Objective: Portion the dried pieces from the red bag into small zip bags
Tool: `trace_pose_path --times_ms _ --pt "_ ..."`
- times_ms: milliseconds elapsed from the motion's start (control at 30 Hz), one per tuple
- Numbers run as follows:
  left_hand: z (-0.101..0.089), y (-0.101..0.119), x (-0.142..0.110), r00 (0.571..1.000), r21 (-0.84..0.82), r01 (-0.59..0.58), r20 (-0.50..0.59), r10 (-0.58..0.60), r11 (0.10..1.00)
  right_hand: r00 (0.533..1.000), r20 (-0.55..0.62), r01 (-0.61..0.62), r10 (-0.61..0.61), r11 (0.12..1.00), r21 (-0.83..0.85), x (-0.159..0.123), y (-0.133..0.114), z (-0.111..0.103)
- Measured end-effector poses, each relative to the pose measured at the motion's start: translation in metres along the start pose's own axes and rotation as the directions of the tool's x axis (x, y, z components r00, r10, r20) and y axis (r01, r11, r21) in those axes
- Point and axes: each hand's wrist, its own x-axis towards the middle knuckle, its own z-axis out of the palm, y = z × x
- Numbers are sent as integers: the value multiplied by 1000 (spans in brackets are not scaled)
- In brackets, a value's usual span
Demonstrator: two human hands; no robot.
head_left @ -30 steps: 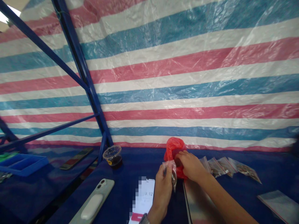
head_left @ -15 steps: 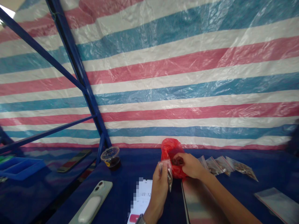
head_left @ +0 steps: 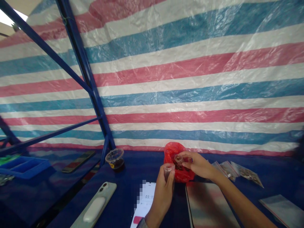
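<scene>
Head view: desk [head_left: 133, 166], glossy blue
Left hand [head_left: 163, 191]: fingers curled round one clear bag [head_left: 169, 168], mouth rounded
Right hand [head_left: 200, 165]: pinching one small clear cup [head_left: 178, 159] at the red bag [head_left: 174, 148], crinkled, open
Filled bags [head_left: 248, 173]: at least three, flat
Phones [head_left: 107, 190]: three

Crumpled red bag [head_left: 174, 149] open; clear cup [head_left: 178, 159] at mouth, clear bag [head_left: 169, 168] beside
</scene>
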Motion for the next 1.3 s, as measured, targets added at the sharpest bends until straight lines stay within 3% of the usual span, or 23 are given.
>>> trace_pose_path --times_ms 100,200,333,433,533,667,833,967,1167,1300 --pt "-2 -2 -1 999 101 -2 52 -3 995 999 31 30 -29 998 -53 -3 -20 -3" --pt "-1 -2 -2 997 119 -31 81 22 992 995 72 82 -65 962 -261 -6 -38 0" --pt "0 -2 -3 996 112 -55 79 46 992 979 99 203 -179 792 -576 -7 -52 7" --pt "1 -3 -3 995 72 -72 75 67 995 959 168 281 -229 688 -669 -7 -56 10" --pt "0 -4 -2 995 60 -78 74 73 995 946 193 318 -259 649 -691 -6 -59 10" --pt "-2 -4 -2 999 82 -34 40 31 996 968 105 237 -230 678 -696 -2 -58 1" --pt "2 -6 -5 993 123 -5 -117 20 992 998 -36 -63 55 639 -766 6 -33 -7" --pt "5 -8 -6 971 106 70 -234 -44 992 987 -69 -143 142 615 -776 9 -8 4" --pt "10 -9 7 987 -160 151 -37 -159 976 987 -44 -135 156 635 -760 13 3 21" --pt "13 -14 16 981 -230 184 -26 -195 956 985 -41 -145 169 665 -733 14 4 22"
